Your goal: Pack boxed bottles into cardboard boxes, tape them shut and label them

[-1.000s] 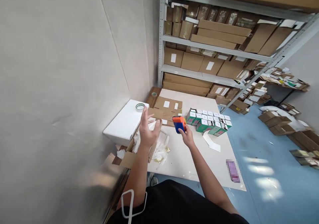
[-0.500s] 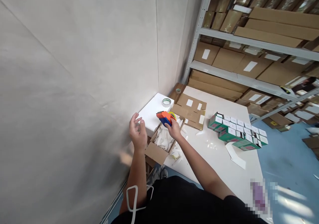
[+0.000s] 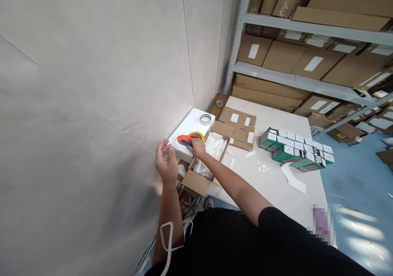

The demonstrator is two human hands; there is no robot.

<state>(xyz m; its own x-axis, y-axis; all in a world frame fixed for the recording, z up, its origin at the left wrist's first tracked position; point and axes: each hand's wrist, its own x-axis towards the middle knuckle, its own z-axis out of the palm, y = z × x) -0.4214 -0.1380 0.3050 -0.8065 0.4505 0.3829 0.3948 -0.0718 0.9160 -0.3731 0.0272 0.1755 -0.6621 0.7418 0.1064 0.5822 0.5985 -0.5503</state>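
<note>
My right hand (image 3: pixel 197 146) grips an orange and blue tape dispenser (image 3: pixel 183 138) with a yellow-edged roll, over the top of a white block (image 3: pixel 190 122). Whether the dispenser rests on the block I cannot tell. My left hand (image 3: pixel 166 160) is raised by the block's near left corner, fingers loosely bent and apart, with nothing in it. A roll of tape (image 3: pixel 205 119) lies at the block's far end. Below my right forearm is an open cardboard box (image 3: pixel 196 182) filled with crumpled white material (image 3: pixel 211 147).
Flattened cardboard (image 3: pixel 238 122) lies on the white table (image 3: pixel 260 190), with rows of small green and white boxes (image 3: pixel 294 149) and a curved white strip (image 3: pixel 293 180) to the right. A wall (image 3: pixel 107 84) borders the left. Shelves (image 3: pixel 307 81) of cartons stand behind.
My right hand has moved left with the tape dispenser, from above the box to over the white block. My left hand stays raised in much the same place. The camera view has shifted slightly.
</note>
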